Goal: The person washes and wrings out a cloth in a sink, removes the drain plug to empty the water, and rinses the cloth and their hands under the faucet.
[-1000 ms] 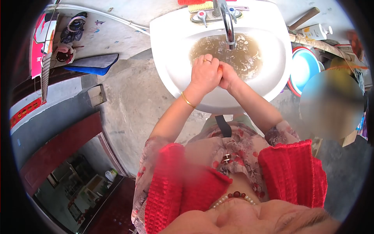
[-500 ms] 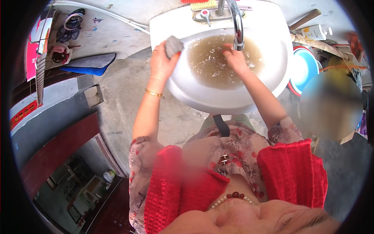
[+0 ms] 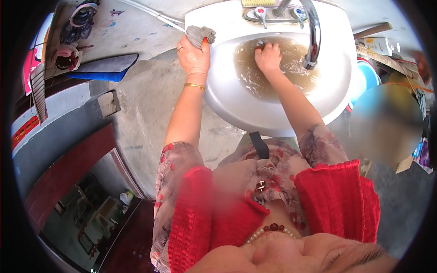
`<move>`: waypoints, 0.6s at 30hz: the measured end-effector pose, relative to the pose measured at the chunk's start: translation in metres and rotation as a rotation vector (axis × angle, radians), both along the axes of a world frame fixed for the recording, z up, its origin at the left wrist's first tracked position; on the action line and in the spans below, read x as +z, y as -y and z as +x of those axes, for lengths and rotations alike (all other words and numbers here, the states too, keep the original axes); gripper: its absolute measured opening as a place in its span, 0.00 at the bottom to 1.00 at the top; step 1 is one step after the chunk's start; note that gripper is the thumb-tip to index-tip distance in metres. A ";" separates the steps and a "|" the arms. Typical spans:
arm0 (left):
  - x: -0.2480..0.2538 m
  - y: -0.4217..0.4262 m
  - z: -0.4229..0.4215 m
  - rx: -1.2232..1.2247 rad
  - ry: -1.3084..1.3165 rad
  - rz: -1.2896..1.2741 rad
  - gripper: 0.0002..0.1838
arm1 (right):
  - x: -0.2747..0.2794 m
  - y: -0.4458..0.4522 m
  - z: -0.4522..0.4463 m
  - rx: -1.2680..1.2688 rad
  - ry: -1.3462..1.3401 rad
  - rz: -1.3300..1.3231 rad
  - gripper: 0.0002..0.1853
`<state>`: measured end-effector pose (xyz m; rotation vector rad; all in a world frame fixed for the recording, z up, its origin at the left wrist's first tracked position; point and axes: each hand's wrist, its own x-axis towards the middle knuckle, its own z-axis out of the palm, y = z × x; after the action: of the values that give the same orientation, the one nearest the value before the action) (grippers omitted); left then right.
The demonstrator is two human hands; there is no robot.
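My left hand (image 3: 193, 58) is closed around a crumpled grey cloth (image 3: 198, 35) at the left rim of the white washbasin (image 3: 236, 107). Brownish, rippling water (image 3: 298, 66) fills the bowl. My right hand (image 3: 268, 57) reaches into this water near the back, fingers stretched out and slightly apart. I see nothing in that hand, though the fingertips are partly under the surface. To its right, the curved chrome faucet (image 3: 314, 38) hangs over the bowl.
Two tap knobs, a red-marked one (image 3: 260, 12) and a blue-marked one (image 3: 299, 13), flank the faucet base. Behind them lies a yellow brush (image 3: 257, 2). Right of the basin are basins (image 3: 366, 79) and a white bottle (image 3: 378, 45). A blue-edged grey mat (image 3: 107, 68) is at left.
My right hand has moved left through the water, away from under the faucet spout. My left hand still holds the cloth, whose folds have shifted. The view has shifted too.
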<state>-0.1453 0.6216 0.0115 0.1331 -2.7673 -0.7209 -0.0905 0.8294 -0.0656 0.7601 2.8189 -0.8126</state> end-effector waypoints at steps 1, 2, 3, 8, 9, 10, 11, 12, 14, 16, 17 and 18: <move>0.001 0.000 -0.002 -0.007 -0.007 -0.001 0.35 | 0.001 0.013 -0.004 -0.012 -0.028 -0.043 0.30; 0.000 0.000 -0.002 -0.011 -0.011 -0.001 0.35 | 0.000 0.027 -0.006 -0.022 -0.052 -0.085 0.30; 0.000 0.002 -0.002 -0.015 -0.014 -0.002 0.34 | 0.000 0.042 -0.007 0.006 -0.063 -0.122 0.30; -0.001 0.003 -0.003 -0.048 -0.046 0.012 0.34 | 0.011 0.117 0.006 0.242 -0.153 -0.143 0.32; -0.002 0.005 -0.003 -0.051 -0.052 0.015 0.34 | 0.015 0.129 0.016 0.289 -0.193 -0.156 0.31; -0.003 0.006 -0.003 -0.050 -0.054 0.012 0.34 | 0.019 0.138 0.028 0.335 -0.233 -0.168 0.30; -0.004 0.006 -0.004 -0.050 -0.057 0.011 0.34 | 0.020 0.144 0.040 0.380 -0.273 -0.179 0.29; -0.005 0.006 -0.004 -0.052 -0.059 0.012 0.34 | 0.021 0.143 0.053 0.466 -0.255 -0.193 0.29; -0.010 0.008 -0.006 -0.060 -0.073 0.010 0.34 | 0.015 0.124 0.080 0.635 -0.217 -0.218 0.29; -0.010 0.008 -0.007 -0.059 -0.070 0.005 0.34 | 0.009 0.087 0.109 0.770 -0.132 -0.192 0.29; -0.008 0.008 -0.006 -0.055 -0.061 0.002 0.34 | 0.008 0.066 0.120 0.835 -0.088 -0.180 0.29; -0.007 0.006 -0.005 -0.051 -0.052 0.000 0.34 | 0.011 0.041 0.126 0.867 -0.001 -0.104 0.29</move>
<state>-0.1503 0.6161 0.0049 0.0431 -2.7297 -0.7261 0.0354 0.7881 -0.0542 -0.4701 2.6444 -0.7542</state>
